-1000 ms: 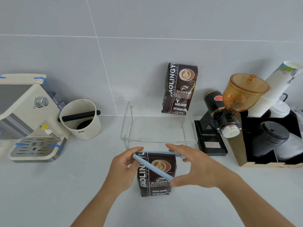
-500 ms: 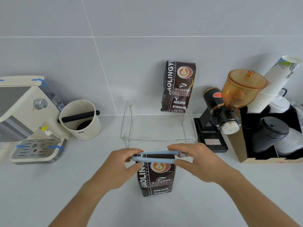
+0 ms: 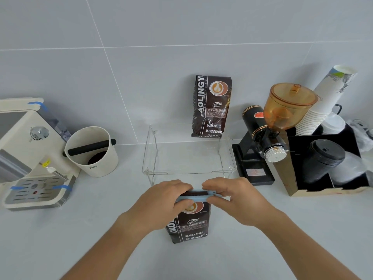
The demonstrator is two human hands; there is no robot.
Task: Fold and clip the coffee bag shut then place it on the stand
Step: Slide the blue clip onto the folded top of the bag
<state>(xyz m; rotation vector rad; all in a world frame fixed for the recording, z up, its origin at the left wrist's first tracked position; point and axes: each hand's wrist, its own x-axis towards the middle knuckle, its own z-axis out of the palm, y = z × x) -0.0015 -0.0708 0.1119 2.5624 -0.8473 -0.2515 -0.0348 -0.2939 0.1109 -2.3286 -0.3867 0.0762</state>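
A dark brown coffee bag (image 3: 190, 227) stands on the counter near me, its top folded over. A light blue clip (image 3: 196, 197) lies level across the fold. My left hand (image 3: 163, 201) pinches the clip's left end and my right hand (image 3: 234, 197) pinches its right end. The fingers hide both ends of the clip. Just behind the bag stands a clear acrylic stand (image 3: 188, 156). A second identical coffee bag (image 3: 211, 107) stands on the stand's back edge and leans against the wall.
A cream espresso machine (image 3: 26, 150) and a cream knock box (image 3: 92, 151) are at the left. At the right stand a black grinder (image 3: 268, 136) with an amber hopper, stacked paper cups (image 3: 325, 104) and a box with black lids (image 3: 325, 158).
The clip's front arm swung up from a diagonal to lie level against the back arm over the fold. Both hands moved inward along the clip.
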